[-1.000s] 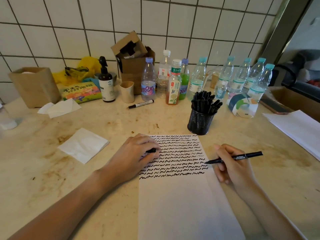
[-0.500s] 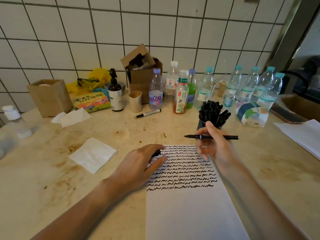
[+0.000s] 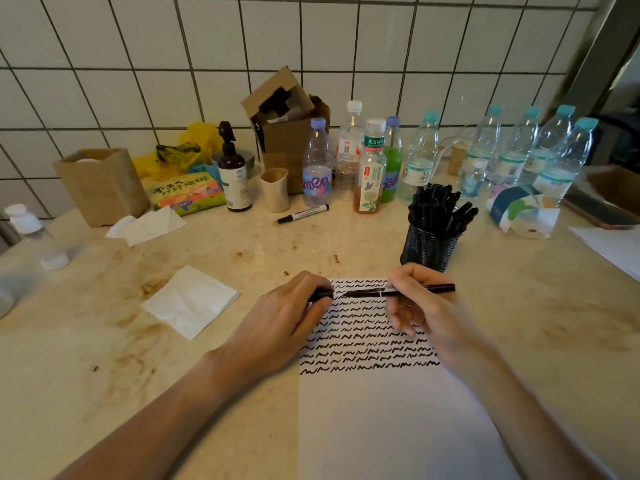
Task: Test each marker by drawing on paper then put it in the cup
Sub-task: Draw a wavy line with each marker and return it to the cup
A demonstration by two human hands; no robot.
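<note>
Capping step, by judgement: slim black marker pen (image 3: 398, 291) held level above the top edge of the white paper sheet with rows of black wavy lines (image 3: 367, 403), long axis running left to right, tip end pointing left toward the small black cap (image 3: 321, 294). Cap and tip nearly on 1 line, close together but apart, with a short gap between them. Whether the tip is bare: too blurred to tell.

Right hand (image 3: 414, 306) over the right part of the paper, thumb and first fingers pinching the marker near its middle, other fingers curled loosely under, back end of the marker sticking out to the right. Left hand (image 3: 287, 317) at the left edge of the paper, knuckles up, fingers curled round the cap, only the open end of the cap showing.

Next move, likely: short straight push of tip into cap along the same axis, both hands about equally near. Risk: small tilt, ink on the fingers.

Black wire-mesh cup full of black markers (image 3: 431, 242) just beyond the paper, behind the right hand, so nearer to that hand for the drop.
</note>
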